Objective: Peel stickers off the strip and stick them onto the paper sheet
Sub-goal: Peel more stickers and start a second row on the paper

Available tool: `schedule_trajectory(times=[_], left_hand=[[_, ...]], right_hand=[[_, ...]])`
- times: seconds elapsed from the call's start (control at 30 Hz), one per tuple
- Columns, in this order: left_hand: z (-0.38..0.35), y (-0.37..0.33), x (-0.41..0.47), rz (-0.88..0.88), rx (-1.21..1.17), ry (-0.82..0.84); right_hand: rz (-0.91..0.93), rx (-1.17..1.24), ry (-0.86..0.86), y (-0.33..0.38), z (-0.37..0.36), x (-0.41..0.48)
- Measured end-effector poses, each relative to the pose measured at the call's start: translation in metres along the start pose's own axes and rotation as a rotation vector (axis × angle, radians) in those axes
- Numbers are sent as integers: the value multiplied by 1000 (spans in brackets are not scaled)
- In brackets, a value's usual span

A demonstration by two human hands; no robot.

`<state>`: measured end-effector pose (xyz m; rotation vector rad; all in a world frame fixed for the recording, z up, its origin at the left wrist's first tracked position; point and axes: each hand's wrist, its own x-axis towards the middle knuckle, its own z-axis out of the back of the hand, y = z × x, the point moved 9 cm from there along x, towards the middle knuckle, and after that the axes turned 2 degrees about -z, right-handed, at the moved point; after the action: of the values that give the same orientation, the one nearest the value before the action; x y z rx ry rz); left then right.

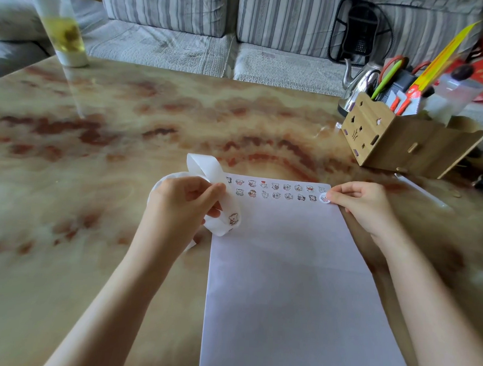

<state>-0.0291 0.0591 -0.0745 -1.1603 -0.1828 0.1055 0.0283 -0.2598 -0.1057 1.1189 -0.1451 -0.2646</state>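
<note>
- The paper sheet [285,284] lies flat on the table [125,119], long side running away from the person. Its near part is bare.
- Left hand [182,204]: fingers curled round the strip [207,166], gripping it at the sheet's left edge. The white backing loops up and over the hand, and one unpeeled sticker [233,219] faces the camera just below the fingertips.
- Right hand [363,207]: thumb and forefinger closed on a round sticker [324,198] at the sheet's far right edge, at the end of the second sticker row [275,195].
- Step in hand (judged from the layout): seating this sticker as the last of row two.
  - Align it with its row neighbours before pressing.
  - Lay one edge down first, then smooth across with the fingertip to avoid creases.
  - Place it fully on the paper, as the sheet's edge is just beside it.
  - Hold the strip clear of the sheet so that the loop does not drag over the placed rows.
- Two rows run across the far end of the sheet, so the next sticker likely starts a third row nearer the person.
- Farther off: a wooden organiser [401,144] with pens and scissors at right, a glass [65,36] at far left, and a striped sofa [164,36] behind.
</note>
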Motion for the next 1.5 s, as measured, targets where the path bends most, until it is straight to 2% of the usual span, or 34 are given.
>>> schedule_trajectory(times=[1.5], left_hand=[[-2, 0, -2, 29, 13, 26]], right_hand=[[88, -62, -16, -4, -3, 6]])
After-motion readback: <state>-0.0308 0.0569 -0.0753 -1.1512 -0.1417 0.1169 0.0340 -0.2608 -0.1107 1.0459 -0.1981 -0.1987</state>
